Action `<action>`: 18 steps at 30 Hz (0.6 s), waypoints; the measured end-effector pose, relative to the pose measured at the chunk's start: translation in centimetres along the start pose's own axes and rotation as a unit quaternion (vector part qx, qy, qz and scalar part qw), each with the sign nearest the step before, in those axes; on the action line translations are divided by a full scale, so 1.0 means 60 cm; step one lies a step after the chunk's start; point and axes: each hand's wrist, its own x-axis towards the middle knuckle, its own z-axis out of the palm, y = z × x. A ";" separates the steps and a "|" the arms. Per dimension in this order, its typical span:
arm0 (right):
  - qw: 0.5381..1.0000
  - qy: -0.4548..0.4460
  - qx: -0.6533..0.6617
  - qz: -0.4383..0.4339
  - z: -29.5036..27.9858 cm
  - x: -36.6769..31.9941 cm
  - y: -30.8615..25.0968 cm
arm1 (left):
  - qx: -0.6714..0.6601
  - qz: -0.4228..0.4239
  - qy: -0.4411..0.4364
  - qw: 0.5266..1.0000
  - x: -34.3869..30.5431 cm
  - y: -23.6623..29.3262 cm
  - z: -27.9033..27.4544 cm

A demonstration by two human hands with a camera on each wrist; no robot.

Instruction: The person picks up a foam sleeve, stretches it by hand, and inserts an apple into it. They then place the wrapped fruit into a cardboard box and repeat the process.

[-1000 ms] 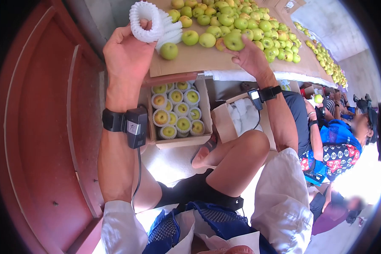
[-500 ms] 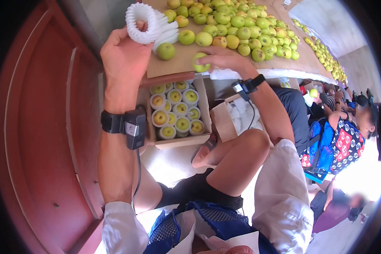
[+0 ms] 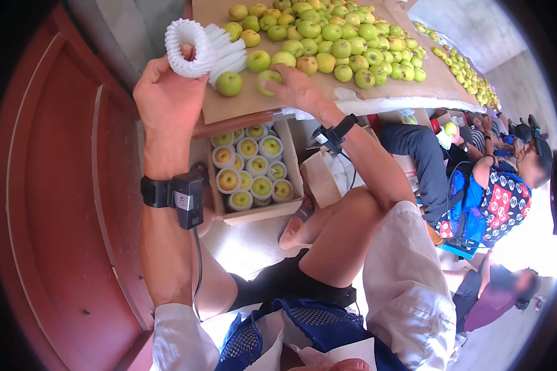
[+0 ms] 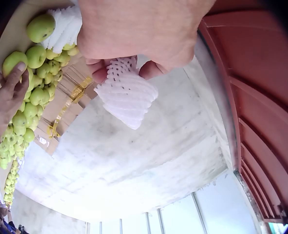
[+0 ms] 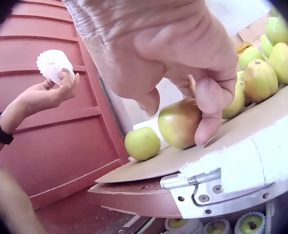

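Two white shirt sleeves point(image 3: 408, 278) and a blue mesh vest point(image 3: 309, 315) fill the bottom of the head view, with black shorts point(image 3: 284, 275) just above them. Up from there, around the middle, is an open cardboard box point(image 3: 257, 216) packed with apples in foam nets, and to its right a smaller carton point(image 3: 319, 179) with white foam stuff in it.

Left hand point(image 3: 167, 93) is at upper left, thumb and fingers pinching a white foam net point(image 3: 204, 52), with its round mouth open and a fingertip showing inside. Right hand point(image 3: 303, 93) is top centre, fingers bent round a green apple point(image 3: 266, 82) right by the front part of the cardboard sheet point(image 3: 229, 110). Right wrist cam shows a reddish blush on that one, btw. Between the hands there's a loose apple point(image 3: 229, 84), with a bunch of foam nets point(image 3: 229, 59) just behind it.

Past that, a big apple pile point(image 3: 353, 46) spreads across the top, with more apples point(image 3: 464, 71) at upper right. Someone in a patterned top point(image 3: 507, 204) is off at far right.
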 end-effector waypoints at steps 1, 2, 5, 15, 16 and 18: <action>1.000 0.009 0.003 -0.004 0.001 -0.002 0.002 | 0.002 0.002 0.004 1.000 0.000 -0.001 0.002; 1.000 0.011 0.021 0.014 0.001 -0.001 0.007 | 0.005 0.005 0.008 1.000 0.000 -0.001 0.004; 0.997 0.038 0.044 0.048 -0.018 0.004 0.038 | -0.003 0.004 0.012 1.000 0.002 -0.002 0.002; 0.941 0.232 -0.145 0.200 -0.159 0.034 0.171 | -0.010 -0.013 -0.013 1.000 0.002 -0.007 -0.001; 0.938 0.229 -0.166 0.202 -0.162 0.043 0.174 | -0.006 -0.007 0.000 1.000 0.000 -0.010 0.004; 0.930 0.222 -0.208 0.204 -0.166 0.060 0.173 | -0.002 -0.003 0.009 1.000 0.000 -0.011 0.005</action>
